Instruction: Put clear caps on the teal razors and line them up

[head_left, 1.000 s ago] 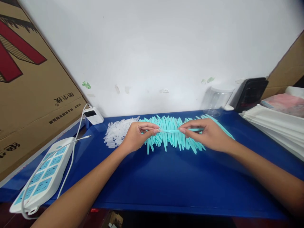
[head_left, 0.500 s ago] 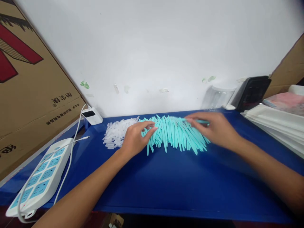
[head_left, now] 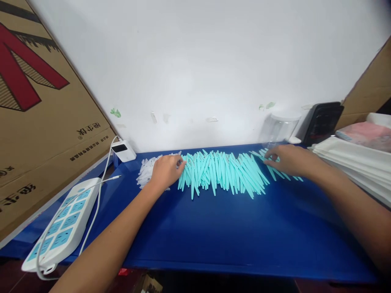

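Observation:
A long pile of slim, tapered turquoise plastic sticks (head_left: 220,171) lies across the blue table. To its left is a heap of small translucent white plastic pieces (head_left: 146,171). My left hand (head_left: 167,169) reaches over these white pieces, thumb and forefinger pinched together at the pile's left end; what is between the fingertips, if anything, does not show. My right hand (head_left: 285,158) pinches a turquoise stick (head_left: 257,155) above a smaller, separate group of such sticks (head_left: 281,174), partly hidden beneath the hand.
A white power strip (head_left: 64,224) with a white cable and a small white device (head_left: 124,150) stand at the left, by a large cardboard box (head_left: 51,106). At the back right are a clear container (head_left: 284,128) and a black case (head_left: 324,122). White sheets (head_left: 342,162) are stacked at the right.
My right hand has moved right with a turquoise stick, from the main pile to the smaller group. My left hand has shifted slightly left, its fingertips closing. The view has shifted a little.

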Demonstrator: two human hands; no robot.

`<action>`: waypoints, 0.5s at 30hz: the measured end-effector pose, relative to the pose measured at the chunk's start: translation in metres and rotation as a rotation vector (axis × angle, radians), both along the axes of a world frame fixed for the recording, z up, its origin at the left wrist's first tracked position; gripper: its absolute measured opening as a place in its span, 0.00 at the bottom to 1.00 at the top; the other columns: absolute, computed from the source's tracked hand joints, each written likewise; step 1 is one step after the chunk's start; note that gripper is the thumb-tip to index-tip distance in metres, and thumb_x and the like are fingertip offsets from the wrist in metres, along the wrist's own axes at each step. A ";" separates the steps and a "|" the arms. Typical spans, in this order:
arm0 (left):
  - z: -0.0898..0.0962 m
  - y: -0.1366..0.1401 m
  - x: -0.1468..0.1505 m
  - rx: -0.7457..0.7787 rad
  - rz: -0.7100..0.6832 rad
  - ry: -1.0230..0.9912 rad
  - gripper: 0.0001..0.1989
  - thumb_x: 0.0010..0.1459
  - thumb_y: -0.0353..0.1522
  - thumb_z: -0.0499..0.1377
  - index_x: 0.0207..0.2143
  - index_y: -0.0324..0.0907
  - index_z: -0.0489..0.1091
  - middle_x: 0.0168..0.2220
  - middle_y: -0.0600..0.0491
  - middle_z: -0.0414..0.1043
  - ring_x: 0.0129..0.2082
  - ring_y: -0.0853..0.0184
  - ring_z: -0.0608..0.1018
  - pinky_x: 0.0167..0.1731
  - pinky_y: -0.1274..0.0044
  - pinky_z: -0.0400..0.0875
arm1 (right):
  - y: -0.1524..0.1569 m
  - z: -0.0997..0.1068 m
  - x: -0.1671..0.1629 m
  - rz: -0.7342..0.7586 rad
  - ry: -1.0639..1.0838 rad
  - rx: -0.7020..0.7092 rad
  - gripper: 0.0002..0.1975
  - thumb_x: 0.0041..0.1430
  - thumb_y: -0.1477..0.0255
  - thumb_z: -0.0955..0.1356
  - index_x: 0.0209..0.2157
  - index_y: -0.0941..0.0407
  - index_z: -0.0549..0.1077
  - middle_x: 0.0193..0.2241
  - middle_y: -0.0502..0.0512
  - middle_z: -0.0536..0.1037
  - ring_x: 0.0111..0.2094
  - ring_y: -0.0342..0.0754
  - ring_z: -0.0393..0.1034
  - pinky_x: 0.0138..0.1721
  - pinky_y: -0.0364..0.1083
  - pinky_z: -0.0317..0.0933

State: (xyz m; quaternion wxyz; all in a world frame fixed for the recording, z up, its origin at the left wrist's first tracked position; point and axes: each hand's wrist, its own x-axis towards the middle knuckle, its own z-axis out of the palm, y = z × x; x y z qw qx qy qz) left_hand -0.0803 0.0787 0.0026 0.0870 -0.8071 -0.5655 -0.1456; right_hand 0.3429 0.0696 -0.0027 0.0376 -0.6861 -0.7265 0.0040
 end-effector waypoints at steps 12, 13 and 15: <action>0.004 0.003 -0.006 -0.026 0.081 0.107 0.17 0.68 0.43 0.55 0.37 0.44 0.79 0.38 0.44 0.83 0.40 0.52 0.82 0.37 0.69 0.71 | -0.008 -0.009 -0.025 0.030 0.265 -0.104 0.12 0.53 0.61 0.73 0.22 0.54 0.78 0.21 0.56 0.80 0.24 0.52 0.74 0.24 0.47 0.59; 0.003 0.003 -0.007 -0.030 0.078 0.109 0.17 0.68 0.43 0.56 0.37 0.44 0.79 0.38 0.44 0.83 0.40 0.52 0.82 0.37 0.69 0.71 | -0.007 -0.010 -0.025 0.020 0.261 -0.094 0.12 0.53 0.62 0.73 0.22 0.54 0.77 0.20 0.56 0.79 0.23 0.52 0.73 0.24 0.47 0.59; 0.003 0.004 -0.008 -0.039 0.075 0.111 0.16 0.68 0.43 0.56 0.36 0.45 0.79 0.37 0.44 0.82 0.39 0.52 0.82 0.37 0.69 0.71 | -0.006 -0.011 -0.026 0.006 0.259 -0.044 0.12 0.53 0.63 0.73 0.21 0.54 0.76 0.19 0.57 0.78 0.23 0.52 0.73 0.24 0.47 0.58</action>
